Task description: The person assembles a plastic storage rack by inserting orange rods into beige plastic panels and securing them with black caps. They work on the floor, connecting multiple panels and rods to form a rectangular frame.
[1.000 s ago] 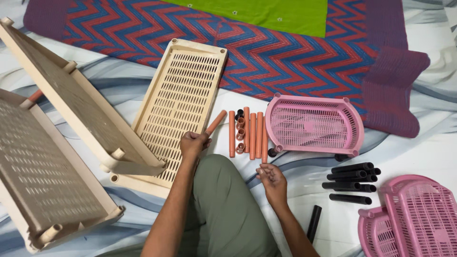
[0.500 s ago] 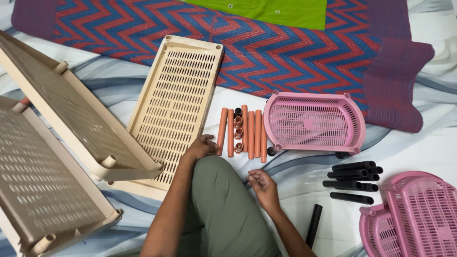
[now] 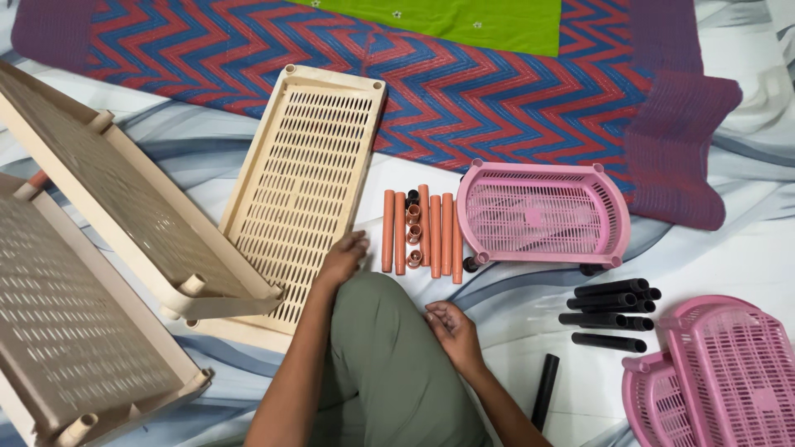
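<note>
Here, both hands empty: left hand (image 3: pixel 344 258) touches one cream tray (image 3: pixel 302 186); right hand (image 3: pixel 451 329) near five orange tubes (image 3: pixel 421 229).

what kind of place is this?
Probably a home floor used as a work spot. The person sits on a pale marbled sheet beside a zigzag woven mat, with the left hand on a cream slatted shelf and orange tubes close by.

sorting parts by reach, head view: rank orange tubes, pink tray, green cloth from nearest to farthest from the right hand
From the right hand:
1. Orange tubes, lying in a row just ahead of it, slightly to the left.
2. Pink tray, ahead and to the right, beside the tubes.
3. Green cloth, far ahead at the top edge, on the zigzag mat.
</note>
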